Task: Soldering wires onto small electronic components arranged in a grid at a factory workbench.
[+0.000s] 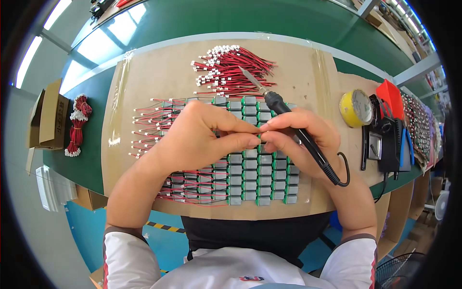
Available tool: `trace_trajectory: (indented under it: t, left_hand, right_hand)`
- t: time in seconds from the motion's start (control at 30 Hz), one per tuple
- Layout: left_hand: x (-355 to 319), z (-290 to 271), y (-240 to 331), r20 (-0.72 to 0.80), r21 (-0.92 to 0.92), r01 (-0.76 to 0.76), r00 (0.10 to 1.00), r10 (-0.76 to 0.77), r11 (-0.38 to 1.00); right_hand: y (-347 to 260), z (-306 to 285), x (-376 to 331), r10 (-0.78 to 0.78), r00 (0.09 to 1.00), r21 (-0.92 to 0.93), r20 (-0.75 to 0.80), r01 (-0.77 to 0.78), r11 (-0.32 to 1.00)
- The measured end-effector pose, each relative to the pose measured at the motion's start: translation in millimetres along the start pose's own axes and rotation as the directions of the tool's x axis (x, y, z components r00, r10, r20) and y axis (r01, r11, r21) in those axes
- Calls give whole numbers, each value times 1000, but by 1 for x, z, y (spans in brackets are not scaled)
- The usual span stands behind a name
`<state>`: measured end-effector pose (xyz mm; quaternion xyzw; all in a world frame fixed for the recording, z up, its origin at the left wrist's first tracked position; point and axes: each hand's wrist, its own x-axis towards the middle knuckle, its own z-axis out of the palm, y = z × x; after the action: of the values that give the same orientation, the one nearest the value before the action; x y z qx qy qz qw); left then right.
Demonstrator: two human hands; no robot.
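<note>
My left hand (204,130) is closed, thumb and forefinger pinched over the middle of the grid; whatever sits between those fingertips is too small to make out. Fingertip to fingertip with it, my right hand (310,137) also pinches, while a black soldering iron (275,102) lies through its grip, metal tip pointing up and left. Beneath both hands are rows of grey battery cells (250,176) with green edges, partly hidden by the hands. Red and black leads with white connectors (147,120) extend from the left columns.
A heap of loose connector leads (236,70) lies beyond the cells on the cardboard sheet (159,58). To the right are a yellow tape roll (356,108), a red bin (390,98) and a black soldering station (391,144). Bundled leads (77,130) and an open carton (53,115) stand left.
</note>
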<state>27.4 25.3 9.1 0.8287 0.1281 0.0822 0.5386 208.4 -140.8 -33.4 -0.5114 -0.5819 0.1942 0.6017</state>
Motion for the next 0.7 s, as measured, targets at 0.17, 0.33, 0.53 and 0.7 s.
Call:
trace_trajectory:
  t: [0.17, 0.33, 0.53, 0.7]
  left_hand:
    - [2, -3, -7, -211, -245, -23, 977, -30, 969]
    - [8, -12, -6, -309, -335, 75, 933, -184, 939]
    - [11, -16, -8, -327, -285, 125, 919, -219, 950]
    - [17, -24, -14, -321, -175, 162, 923, -212, 971]
  right_hand:
    - [3, 0, -2, 23, 1000, 11, -15, -23, 1000]
    - [3, 2, -3, 57, 997, 35, -43, -56, 998]
    - [3, -2, -1, -3, 999, -1, -39, 3, 1000]
    - [1, -19, -2, -18, 999, -101, -40, 13, 995]
